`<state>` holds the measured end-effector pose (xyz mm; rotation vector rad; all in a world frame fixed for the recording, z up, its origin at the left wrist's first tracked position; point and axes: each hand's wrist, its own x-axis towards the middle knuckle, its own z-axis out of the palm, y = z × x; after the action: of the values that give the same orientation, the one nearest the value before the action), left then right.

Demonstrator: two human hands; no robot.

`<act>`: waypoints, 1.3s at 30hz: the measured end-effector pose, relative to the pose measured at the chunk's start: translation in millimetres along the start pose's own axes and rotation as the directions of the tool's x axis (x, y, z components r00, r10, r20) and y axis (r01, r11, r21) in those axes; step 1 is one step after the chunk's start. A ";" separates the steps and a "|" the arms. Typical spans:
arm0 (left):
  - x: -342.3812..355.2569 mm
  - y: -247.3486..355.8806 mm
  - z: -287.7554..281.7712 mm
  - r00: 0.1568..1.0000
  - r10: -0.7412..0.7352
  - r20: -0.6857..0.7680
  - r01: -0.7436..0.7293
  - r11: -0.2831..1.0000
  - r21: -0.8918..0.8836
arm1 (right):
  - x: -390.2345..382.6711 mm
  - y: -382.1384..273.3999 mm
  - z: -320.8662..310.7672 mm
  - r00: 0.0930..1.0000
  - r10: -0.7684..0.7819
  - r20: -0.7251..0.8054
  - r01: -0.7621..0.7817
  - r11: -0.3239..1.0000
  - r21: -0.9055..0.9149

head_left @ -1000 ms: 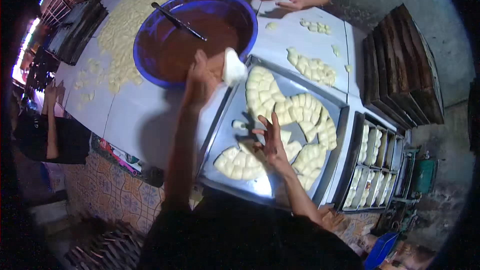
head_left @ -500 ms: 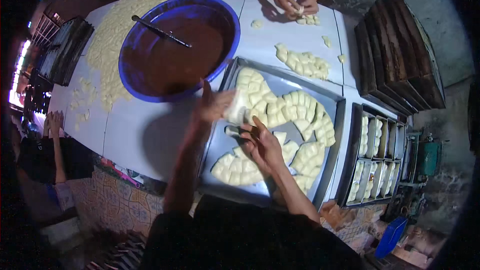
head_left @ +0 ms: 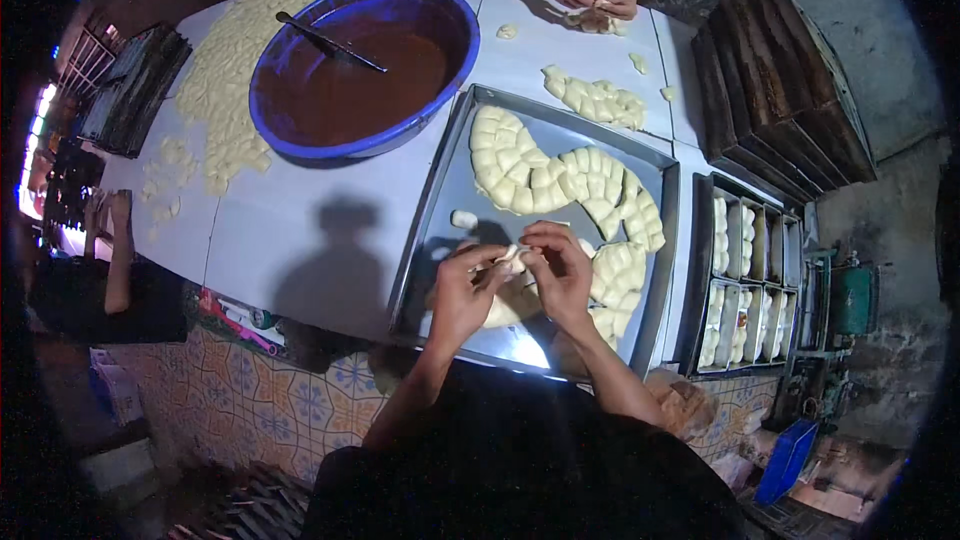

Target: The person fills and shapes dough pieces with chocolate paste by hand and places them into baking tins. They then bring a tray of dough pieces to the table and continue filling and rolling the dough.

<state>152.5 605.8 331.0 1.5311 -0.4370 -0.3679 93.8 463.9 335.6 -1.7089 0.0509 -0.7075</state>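
Both my hands work together over the near part of a large metal tray. A small piece of pale dough is pinched between the fingertips of my left hand and my right hand. Curved rows of joined dough pieces lie on the tray beyond and to the right of my hands. Another dough group shows partly beneath them. One loose dough piece sits alone just past my left hand.
Left of the tray stands a blue basin of brown filling, with a dark spatula in it. Dough pieces cover the table's far left. Divided tins and stacked dark tins stand right. Across the table, a person's hands handle dough.
My left hand has come from the tray's left side toward my right hand, and both now meet on the dough nearer my body. The view has shifted slightly.
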 end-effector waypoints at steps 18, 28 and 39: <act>0.2 -17.6 -20.5 0.952 0.261 -0.157 -0.290 0.934 -0.206 | 26.8 34.2 21.0 0.612 0.530 0.587 -0.662 0.749 0.014; -2.7 -65.1 -43.9 0.975 -0.016 -0.220 0.074 0.963 0.258 | 81.7 108.1 46.9 0.849 0.344 0.400 -0.215 0.918 -0.333; -30.9 -64.2 -8.6 0.827 0.059 0.559 -0.481 0.590 0.649 | 15.7 85.6 18.4 0.816 0.110 0.567 0.314 0.740 -0.595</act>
<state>132.6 627.6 265.7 2.1627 -1.3834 -0.3215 144.1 450.1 263.5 -2.5983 -0.2535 -0.2100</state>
